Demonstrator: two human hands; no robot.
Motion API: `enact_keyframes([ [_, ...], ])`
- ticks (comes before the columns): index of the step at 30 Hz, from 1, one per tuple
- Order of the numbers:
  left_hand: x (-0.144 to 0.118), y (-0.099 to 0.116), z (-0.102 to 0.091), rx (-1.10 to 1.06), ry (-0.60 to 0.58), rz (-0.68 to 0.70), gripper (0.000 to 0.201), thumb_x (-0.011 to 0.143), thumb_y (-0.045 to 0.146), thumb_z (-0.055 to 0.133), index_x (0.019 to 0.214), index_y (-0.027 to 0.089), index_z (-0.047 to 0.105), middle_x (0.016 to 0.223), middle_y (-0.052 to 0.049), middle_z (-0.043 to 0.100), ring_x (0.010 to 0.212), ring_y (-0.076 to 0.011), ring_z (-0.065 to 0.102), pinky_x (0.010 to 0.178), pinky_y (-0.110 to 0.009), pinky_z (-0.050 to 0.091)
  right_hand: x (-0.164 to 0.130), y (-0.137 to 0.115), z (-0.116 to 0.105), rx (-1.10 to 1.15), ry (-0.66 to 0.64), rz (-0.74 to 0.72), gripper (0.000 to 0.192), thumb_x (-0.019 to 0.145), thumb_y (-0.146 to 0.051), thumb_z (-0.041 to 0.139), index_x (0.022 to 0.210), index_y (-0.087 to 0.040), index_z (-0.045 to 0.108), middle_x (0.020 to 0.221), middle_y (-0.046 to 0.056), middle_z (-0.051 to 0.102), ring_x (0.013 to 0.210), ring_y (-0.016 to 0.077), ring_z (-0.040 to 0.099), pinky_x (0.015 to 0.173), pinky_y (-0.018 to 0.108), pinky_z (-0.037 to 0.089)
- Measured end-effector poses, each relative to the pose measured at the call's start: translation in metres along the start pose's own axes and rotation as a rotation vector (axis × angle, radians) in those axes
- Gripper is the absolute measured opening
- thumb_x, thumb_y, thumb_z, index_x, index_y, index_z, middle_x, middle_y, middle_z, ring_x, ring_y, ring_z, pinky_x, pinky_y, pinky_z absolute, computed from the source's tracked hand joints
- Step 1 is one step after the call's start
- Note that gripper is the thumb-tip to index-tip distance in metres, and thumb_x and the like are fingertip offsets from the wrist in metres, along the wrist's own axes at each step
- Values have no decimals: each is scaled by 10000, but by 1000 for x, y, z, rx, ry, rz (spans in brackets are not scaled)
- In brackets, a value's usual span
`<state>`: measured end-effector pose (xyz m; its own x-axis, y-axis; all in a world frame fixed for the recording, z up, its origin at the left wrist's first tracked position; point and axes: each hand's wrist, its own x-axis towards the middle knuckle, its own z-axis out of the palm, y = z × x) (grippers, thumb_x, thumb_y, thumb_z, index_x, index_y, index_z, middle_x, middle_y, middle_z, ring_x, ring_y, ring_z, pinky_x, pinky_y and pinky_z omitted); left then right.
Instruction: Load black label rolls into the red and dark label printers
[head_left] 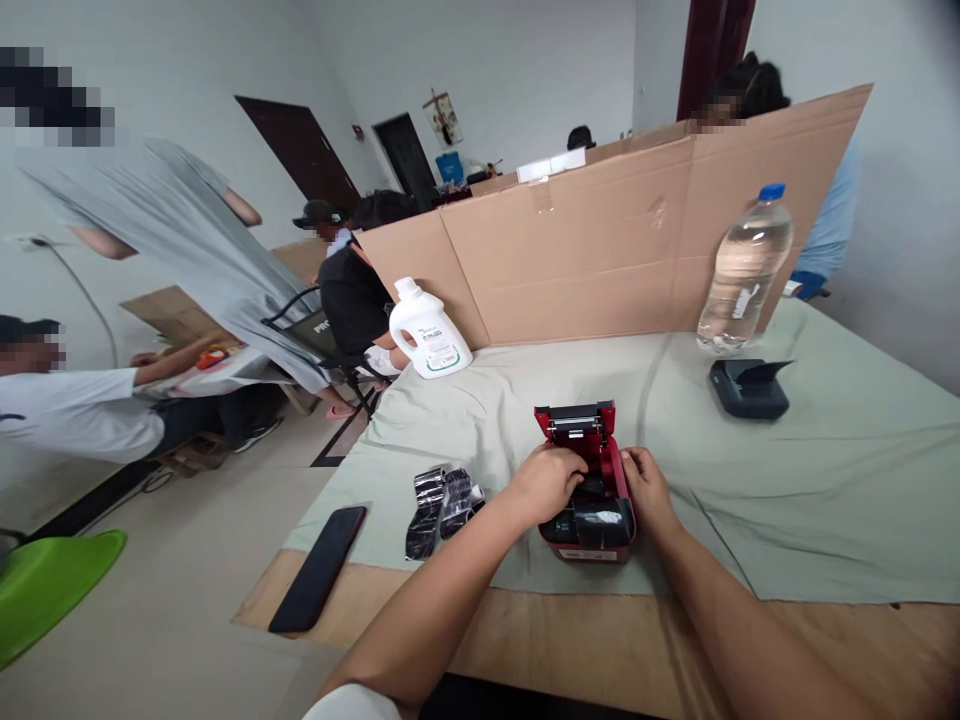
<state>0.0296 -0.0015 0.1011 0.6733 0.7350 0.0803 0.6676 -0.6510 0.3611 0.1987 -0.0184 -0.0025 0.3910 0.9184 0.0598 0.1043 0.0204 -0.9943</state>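
In front of me a small red and black printer point(587, 552) stands on the cloth with its lid point(576, 420) tipped up and back. My left hand point(551, 482) reaches over its left wall. The fingers are curled down inside, and what they grip is hidden. My right hand point(649, 485) holds the right wall, thumb and fingers against the red edge. A dark, shiny strip point(602, 522) lies across the front of the printer. To the left of my left forearm lie several rolls of black, glossy film point(426, 512), partly unwound.
A phone point(319, 570) lies by the table's left edge. Behind stand a white jug point(429, 335), a large water bottle point(746, 270) and a black device point(748, 388). A cardboard screen point(577, 250) closes off the back. Other people sit and stand beyond, left and right.
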Motion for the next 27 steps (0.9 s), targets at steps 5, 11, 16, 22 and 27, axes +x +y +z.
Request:
enact_keyframes([
  [5, -16, 1, 6, -190, 311, 6, 188, 884, 187, 474, 935, 192, 656, 912, -57, 691, 867, -177, 630, 827, -305, 488, -2, -4, -1, -7, -8, 29, 402, 764, -613, 465, 809, -226, 562, 795, 39, 646, 759, 225, 590, 740, 369, 478],
  [11, -11, -17, 9, -389, 773, -145, 475, 943, 473, 358, 1296, 177, 472, 1383, -148, 441, 1319, -253, 371, 1109, -447, 272, -1, -1, -3, -34, -16, 14, 419, 779, -624, 457, 809, -221, 565, 801, 44, 652, 769, 224, 582, 732, 354, 470],
  [16, -11, -34, 30, -892, 656, -128, 649, 924, 617, 203, 1383, 191, 369, 1319, -142, 508, 1254, -250, 459, 1096, -463, 293, -5, 2, -2, 28, 3, -34, 466, 836, -644, 402, 856, -213, 580, 853, 53, 662, 838, 221, 593, 785, 358, 468],
  [22, -38, -21, 56, -949, 829, -7, 541, 948, 543, 240, 1082, 169, 607, 1072, -131, 623, 1167, -281, 522, 1041, -487, 346, -13, -6, -2, 146, 15, -190, 476, 918, -566, 328, 1082, -205, 592, 1160, 108, 612, 1098, 236, 548, 971, 434, 416],
  [27, -51, -13, 59, -765, 802, 116, 499, 926, 544, 316, 1068, 177, 623, 1124, -146, 606, 1244, -323, 456, 1044, -537, 324, -18, -14, -7, 158, -82, -419, 414, 955, -465, 283, 1146, -237, 572, 1274, 88, 560, 1219, 241, 492, 1044, 480, 363],
])
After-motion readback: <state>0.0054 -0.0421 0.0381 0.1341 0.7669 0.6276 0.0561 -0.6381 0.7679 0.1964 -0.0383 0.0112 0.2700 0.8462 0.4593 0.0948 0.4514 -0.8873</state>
